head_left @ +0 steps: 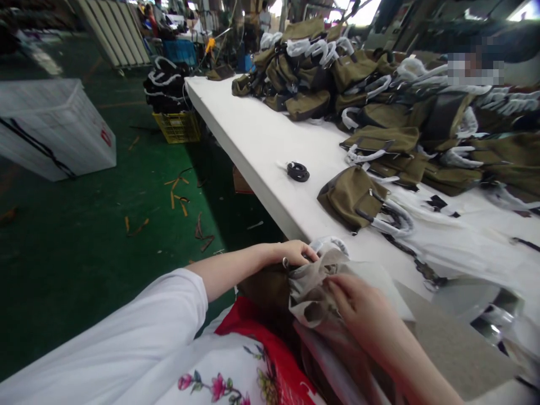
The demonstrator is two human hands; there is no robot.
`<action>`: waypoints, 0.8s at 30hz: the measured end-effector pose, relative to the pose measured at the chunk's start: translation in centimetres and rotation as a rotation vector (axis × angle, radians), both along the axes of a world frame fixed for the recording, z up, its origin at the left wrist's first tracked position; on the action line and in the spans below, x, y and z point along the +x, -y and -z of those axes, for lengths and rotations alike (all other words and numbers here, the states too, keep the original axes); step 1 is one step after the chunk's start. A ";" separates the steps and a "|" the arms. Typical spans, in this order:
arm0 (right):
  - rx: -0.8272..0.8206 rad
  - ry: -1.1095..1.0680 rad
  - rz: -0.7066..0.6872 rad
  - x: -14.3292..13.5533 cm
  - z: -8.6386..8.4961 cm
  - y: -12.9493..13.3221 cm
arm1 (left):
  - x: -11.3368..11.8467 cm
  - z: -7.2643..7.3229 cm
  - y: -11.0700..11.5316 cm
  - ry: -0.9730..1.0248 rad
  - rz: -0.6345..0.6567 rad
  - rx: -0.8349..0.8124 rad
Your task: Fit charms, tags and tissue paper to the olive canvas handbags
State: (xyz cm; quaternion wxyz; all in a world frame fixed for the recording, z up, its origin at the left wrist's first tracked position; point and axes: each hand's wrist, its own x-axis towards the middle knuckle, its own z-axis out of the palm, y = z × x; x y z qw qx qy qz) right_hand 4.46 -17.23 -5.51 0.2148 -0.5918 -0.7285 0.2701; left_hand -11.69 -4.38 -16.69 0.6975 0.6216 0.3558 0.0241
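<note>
The right hand (363,301) pinches crumpled beige lining cloth (307,287); the left hand (297,253) curls at its far edge, its hold hidden from me. The olive fabric bag (266,288) sits beneath the left forearm, nearer that hand, long axis unclear. Beyond, a yellow plastic crate (177,129) holds black bundles (162,93).

Olive-brown bag (265,288), grey-beige cloth (301,287)

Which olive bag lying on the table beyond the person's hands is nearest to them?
The olive bag right of the coiled black cord; it lies in front of the heaped bags, nearer the left hand and right hand.
</note>
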 end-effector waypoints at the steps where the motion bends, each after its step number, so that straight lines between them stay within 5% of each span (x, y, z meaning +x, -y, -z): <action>1: 0.052 0.020 -0.009 0.1 -1.0 0.3 | 0.1 0.1 0.0 -0.003 0.003 0.014; 5: 0.091 0.095 -0.180 -0.2 -1.5 1.1 | 0.5 0.0 0.1 0.007 0.058 0.100; 14: -0.150 -0.105 -0.120 -1.8 6.7 0.4 | 0.0 -1.3 1.0 0.014 0.146 0.275; 19: -0.204 -0.197 -0.190 -4.3 10.7 0.1 | 1.2 -2.0 1.7 0.015 0.323 0.543; 22: -0.171 -0.201 -0.171 -4.9 11.0 0.9 | 0.8 -3.2 1.2 -0.028 0.306 0.636; 24: -0.146 -0.196 -0.141 -5.1 10.2 1.6 | 0.0 -5.0 0.7 -0.047 0.155 0.609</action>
